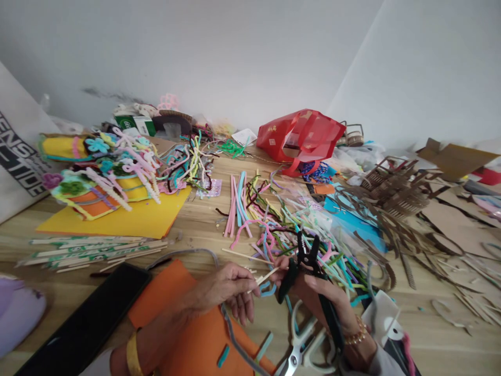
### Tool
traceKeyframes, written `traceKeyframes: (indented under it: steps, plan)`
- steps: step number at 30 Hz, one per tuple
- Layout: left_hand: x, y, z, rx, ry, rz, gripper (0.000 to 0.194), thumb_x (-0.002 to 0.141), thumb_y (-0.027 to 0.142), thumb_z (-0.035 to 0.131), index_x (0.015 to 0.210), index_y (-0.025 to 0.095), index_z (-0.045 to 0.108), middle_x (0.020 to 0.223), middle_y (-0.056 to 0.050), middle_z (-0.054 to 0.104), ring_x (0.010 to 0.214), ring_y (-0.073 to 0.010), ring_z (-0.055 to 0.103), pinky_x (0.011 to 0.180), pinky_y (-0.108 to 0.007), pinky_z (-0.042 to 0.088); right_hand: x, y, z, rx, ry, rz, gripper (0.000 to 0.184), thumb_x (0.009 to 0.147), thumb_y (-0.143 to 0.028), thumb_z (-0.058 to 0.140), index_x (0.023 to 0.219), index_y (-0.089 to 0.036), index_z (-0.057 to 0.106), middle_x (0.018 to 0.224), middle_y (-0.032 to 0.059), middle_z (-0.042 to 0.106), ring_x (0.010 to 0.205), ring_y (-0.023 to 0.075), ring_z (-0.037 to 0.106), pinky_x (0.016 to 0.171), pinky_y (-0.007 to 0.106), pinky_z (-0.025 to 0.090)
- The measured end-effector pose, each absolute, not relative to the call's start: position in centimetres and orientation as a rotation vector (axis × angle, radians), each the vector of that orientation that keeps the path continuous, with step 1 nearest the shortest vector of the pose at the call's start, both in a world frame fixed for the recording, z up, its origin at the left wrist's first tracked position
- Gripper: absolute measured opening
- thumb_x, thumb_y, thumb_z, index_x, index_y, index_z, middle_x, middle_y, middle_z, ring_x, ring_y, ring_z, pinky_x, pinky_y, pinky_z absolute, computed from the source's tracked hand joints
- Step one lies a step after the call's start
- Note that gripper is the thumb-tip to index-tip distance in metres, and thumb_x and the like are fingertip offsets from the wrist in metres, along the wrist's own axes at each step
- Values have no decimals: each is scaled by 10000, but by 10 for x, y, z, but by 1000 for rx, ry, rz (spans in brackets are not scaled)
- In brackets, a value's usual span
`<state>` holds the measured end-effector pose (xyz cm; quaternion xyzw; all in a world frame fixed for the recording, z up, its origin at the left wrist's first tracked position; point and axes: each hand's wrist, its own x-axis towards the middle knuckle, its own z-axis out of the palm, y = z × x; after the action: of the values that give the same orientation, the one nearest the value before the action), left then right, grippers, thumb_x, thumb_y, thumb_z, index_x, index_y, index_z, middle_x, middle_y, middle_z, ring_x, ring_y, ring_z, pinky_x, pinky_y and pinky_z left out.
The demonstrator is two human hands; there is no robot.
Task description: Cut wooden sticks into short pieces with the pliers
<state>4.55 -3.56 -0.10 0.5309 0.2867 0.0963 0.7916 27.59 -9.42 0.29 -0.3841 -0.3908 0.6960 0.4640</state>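
On the wooden table point(203, 219), the left hand point(225, 290) pinches a thin wooden stick point(266, 277), the right hand point(323, 297) grips black pliers point(313, 261)

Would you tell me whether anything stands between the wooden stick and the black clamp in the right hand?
Nothing visible does: the wooden stick in the left hand points clear at the black clamp in the right hand.

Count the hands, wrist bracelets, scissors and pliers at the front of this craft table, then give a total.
Hands: 2 (left hand pinching a wooden stick; right hand)
Wrist bracelets: 2 (gold cuff; beaded gold bracelet)
Scissors: 1
Black pliers: 1
Total: 6
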Motion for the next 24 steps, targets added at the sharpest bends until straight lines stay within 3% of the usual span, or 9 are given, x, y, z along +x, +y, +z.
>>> traceKeyframes:
  steps: [4, 11, 16, 21, 24]
  plan:
    - [45, -34, -4, 1176, 605, 197, 338, 850, 507, 540, 813, 173, 574, 570, -19, 675, 528, -176, 657, 565, -274, 485, 277, -96, 1, -917, -962, 1707, 381, 772, -453, 635, 1056, -203, 677, 1020, 99, 711, 1014, 328, 635, 999, 498, 423]
    - [38, -26, 2, 1146, 637, 318, 358, 818, 514, 580, 796, 157, 562, 576, -23, 678, 392, -110, 569, 428, -203, 403, 288, -99, 12, -967, -1101, 1640, 362, 821, -491, 595, 1007, -197, 697, 1053, 108, 677, 1058, 314, 584, 961, 438, 432]
    - [34, -21, 6, 1068, 602, 459, 361, 798, 498, 626, 795, 141, 573, 604, -40, 697, 455, -118, 613, 438, -182, 426, 288, -106, 39, -1023, -1292, 1770, 558, 787, -652, 559, 1054, -175, 670, 1040, 130, 647, 931, 296, 602, 854, 407, 468]
    - [37, -27, 17, 1120, 559, 477, 351, 822, 495, 602, 794, 148, 566, 616, -49, 709, 430, -121, 607, 438, -195, 444, 282, -113, 61, -1210, -1575, 1652, 406, 864, -547, 535, 1064, -221, 674, 942, 78, 652, 899, 262, 573, 862, 397, 447]
    - [40, -33, 28, 1163, 543, 463, 332, 842, 487, 575, 785, 160, 556, 635, -51, 714, 432, -124, 609, 445, -205, 450, 277, -114, 63, -1339, -1649, 1569, 388, 862, -498, 568, 1162, -268, 654, 1040, 74, 659, 1008, 290, 563, 909, 405, 441]
